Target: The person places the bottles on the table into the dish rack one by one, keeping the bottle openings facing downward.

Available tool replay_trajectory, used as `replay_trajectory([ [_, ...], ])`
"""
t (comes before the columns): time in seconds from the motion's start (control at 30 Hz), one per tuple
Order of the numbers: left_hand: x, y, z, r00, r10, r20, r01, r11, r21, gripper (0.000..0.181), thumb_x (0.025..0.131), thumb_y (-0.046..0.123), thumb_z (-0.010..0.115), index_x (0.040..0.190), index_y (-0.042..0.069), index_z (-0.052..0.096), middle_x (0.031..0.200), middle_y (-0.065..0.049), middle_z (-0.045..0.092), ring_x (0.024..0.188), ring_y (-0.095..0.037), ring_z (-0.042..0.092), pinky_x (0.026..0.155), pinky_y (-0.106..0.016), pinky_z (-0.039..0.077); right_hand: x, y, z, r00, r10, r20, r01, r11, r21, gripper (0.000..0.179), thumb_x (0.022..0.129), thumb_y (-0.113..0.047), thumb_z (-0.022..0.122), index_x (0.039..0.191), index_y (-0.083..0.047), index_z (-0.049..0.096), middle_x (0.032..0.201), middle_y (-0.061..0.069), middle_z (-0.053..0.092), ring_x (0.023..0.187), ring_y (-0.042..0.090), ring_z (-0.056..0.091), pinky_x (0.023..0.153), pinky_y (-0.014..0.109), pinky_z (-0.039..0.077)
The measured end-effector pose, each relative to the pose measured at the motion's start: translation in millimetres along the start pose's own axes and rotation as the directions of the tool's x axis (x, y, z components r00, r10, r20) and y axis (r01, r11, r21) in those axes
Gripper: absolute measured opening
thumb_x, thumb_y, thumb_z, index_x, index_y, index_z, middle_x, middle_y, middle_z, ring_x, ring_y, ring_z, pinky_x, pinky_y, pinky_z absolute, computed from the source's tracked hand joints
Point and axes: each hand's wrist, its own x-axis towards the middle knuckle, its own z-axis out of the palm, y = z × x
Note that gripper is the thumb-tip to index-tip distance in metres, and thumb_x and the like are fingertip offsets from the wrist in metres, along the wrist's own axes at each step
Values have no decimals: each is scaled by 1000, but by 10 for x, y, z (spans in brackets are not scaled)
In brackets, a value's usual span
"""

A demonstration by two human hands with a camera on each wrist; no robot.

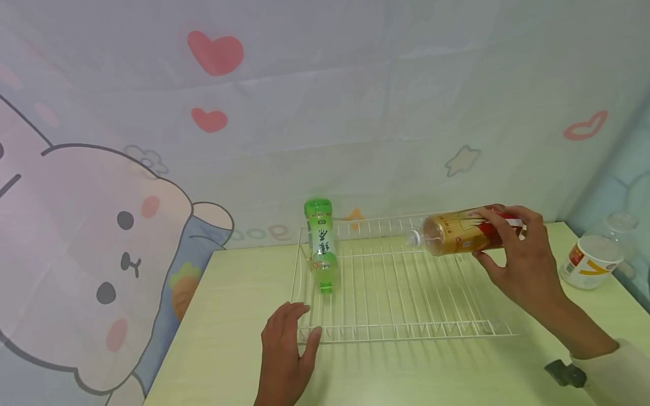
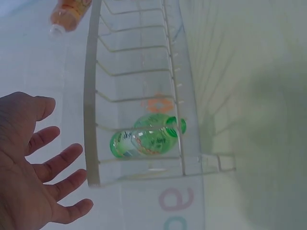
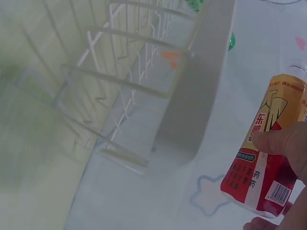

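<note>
My right hand [image 1: 528, 265] grips a gold-and-red drink bottle [image 1: 464, 230] near its base, tilted on its side over the right part of a white wire rack [image 1: 393, 325]. The bottle's white cap points left. In the right wrist view the thumb presses on the bottle label [image 3: 268, 127]. A green tea bottle [image 1: 321, 242] lies on the rack's left side, its green cap toward the front. My left hand [image 1: 286, 349] is beside the rack's front left corner with its fingers spread, holding nothing.
A white tub [image 1: 591, 262] with a yellow mark stands on the pale table [image 1: 223, 316] at the right, next to a clear jar [image 1: 616, 231]. A cartoon-printed curtain [image 1: 325, 129] hangs behind the table.
</note>
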Motion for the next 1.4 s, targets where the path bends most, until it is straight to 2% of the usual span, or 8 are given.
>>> replay_trajectory([
  [0.13, 55, 92, 26, 999, 6, 33, -5, 1000, -25, 40, 87, 19, 77, 123, 11, 60, 123, -5, 60, 126, -29, 50, 94, -58, 40, -2, -117, 20, 996, -84, 11, 84, 996, -31, 93, 61, 3, 90, 141, -15, 48, 138, 26, 34, 113, 43, 40, 74, 47, 40],
  [0.33, 91, 186, 83, 997, 32, 69, -28, 998, -57, 41, 88, 22, 76, 124, 11, 59, 121, -4, 62, 124, -26, 51, 94, -55, 42, -33, -370, 71, 982, -183, 41, 183, 983, -7, 91, 62, -2, 90, 142, -17, 48, 137, 27, 36, 119, 47, 39, 87, 54, 38],
  [0.6, 171, 355, 130, 993, 40, 115, -28, 994, -107, 57, 89, 28, 75, 137, 11, 49, 130, -1, 56, 127, -23, 49, 100, -51, 40, -64, -619, 145, 950, -310, 50, 308, 951, 37, 84, 67, -6, 87, 142, -17, 51, 139, 27, 36, 127, 47, 37, 91, 54, 37],
  [0.77, 213, 405, 161, 992, 81, 96, -66, 987, -146, 65, 90, 27, 75, 144, 12, 43, 131, 1, 56, 127, -21, 49, 101, -50, 39, -94, -737, 218, 934, -356, 43, 354, 934, 44, 83, 66, -6, 88, 141, -19, 54, 139, 26, 40, 131, 46, 37, 96, 55, 37],
  [1.03, 227, 413, 171, 990, 132, 51, -124, 981, -147, 48, 92, 24, 71, 135, 15, 52, 129, 2, 58, 120, -18, 55, 95, -49, 44, -132, -877, 337, 919, -395, -20, 395, 913, 102, 89, 60, 1, 89, 140, -21, 56, 137, 25, 45, 132, 47, 39, 95, 54, 38],
  [1.2, 215, 417, 156, 991, 128, 36, -122, 982, -142, 40, 93, 22, 71, 128, 14, 54, 122, 1, 60, 116, -19, 56, 95, -48, 45, -170, -919, 382, 918, -397, -22, 396, 911, 116, 88, 61, -1, 89, 140, -21, 56, 138, 25, 44, 134, 47, 37, 93, 53, 37],
  [1.4, 202, 402, 169, 991, 130, -35, -134, 978, -160, 36, 88, 16, 76, 119, 12, 59, 117, 2, 62, 113, -20, 58, 93, -46, 45, -191, -937, 400, 928, -373, 15, 369, 922, 113, 87, 65, -5, 89, 143, -21, 54, 141, 26, 41, 135, 46, 35, 95, 53, 36],
])
